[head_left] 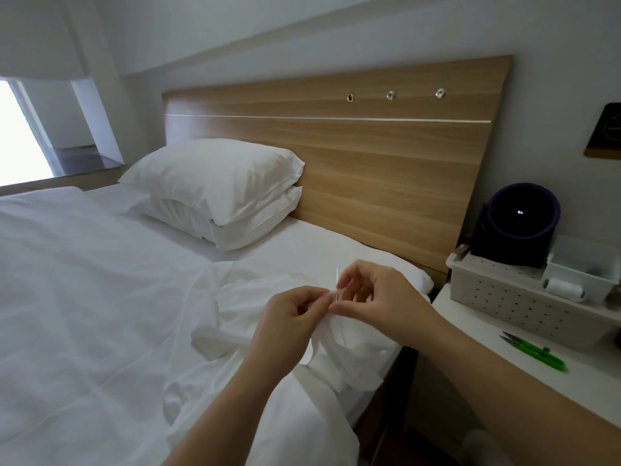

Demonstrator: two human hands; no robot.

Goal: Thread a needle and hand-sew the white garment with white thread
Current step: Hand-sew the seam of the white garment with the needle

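Note:
The white garment [339, 351] lies bunched on the bed's right side and drapes from my hands. My left hand [289, 317] pinches a fold of the garment between thumb and fingers. My right hand [373, 297] pinches the thin needle [337, 280], which stands upright with its top above my fingertips, right at the fold. The two hands' fingertips meet at the cloth. The white thread is too fine to make out near the needle.
Two stacked white pillows [218, 193] lean by the wooden headboard [369, 153]. On the white bedside table [504, 351] stand a perforated white basket [510, 297], a spool of white thread [564, 289], green thread snips [534, 353] and a dark round device [517, 223].

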